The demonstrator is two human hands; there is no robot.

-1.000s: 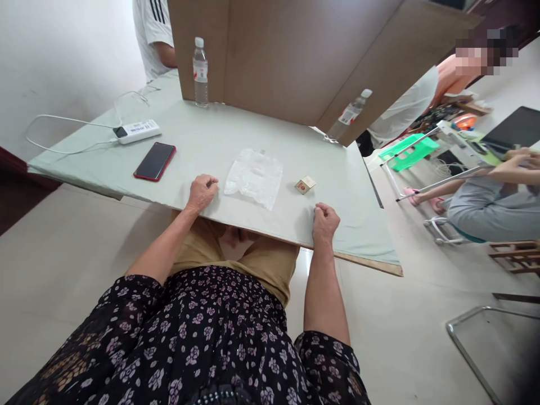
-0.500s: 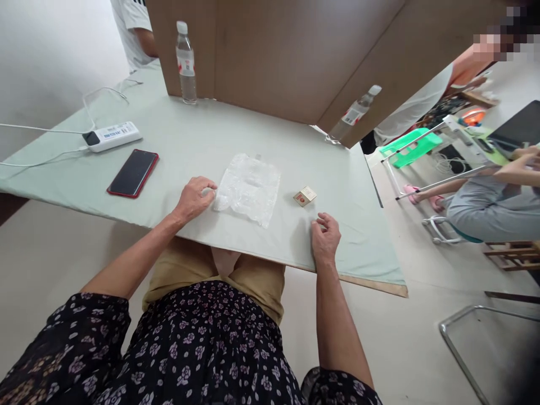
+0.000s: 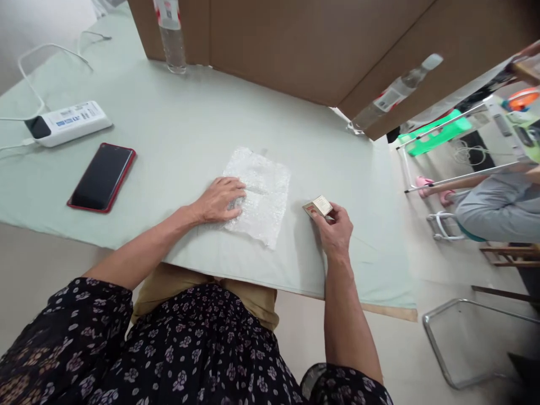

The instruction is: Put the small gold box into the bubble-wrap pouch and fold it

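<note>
A clear bubble-wrap sheet or pouch (image 3: 264, 194) lies flat on the cloth-covered table (image 3: 194, 124). My left hand (image 3: 220, 199) rests on its left edge, palm down with the fingers a little apart. Farther right, my right hand (image 3: 336, 229) grips a small cardboard box (image 3: 319, 207) between thumb and fingers. The box is beige with red print and is tilted; its right end is partly covered by the fingers. Whether it still touches the table I cannot tell.
On the left are a phone (image 3: 102, 177) in a red case and a white power bank (image 3: 70, 122) with cables. A cardboard panel (image 3: 274, 50) stands at the back, with water bottles (image 3: 172, 45) before it. A seated person (image 3: 493, 208) is at the right.
My left hand has moved right onto the bubble wrap. My right hand has reached forward and taken hold of the small box. The camera view has tipped lower.
</note>
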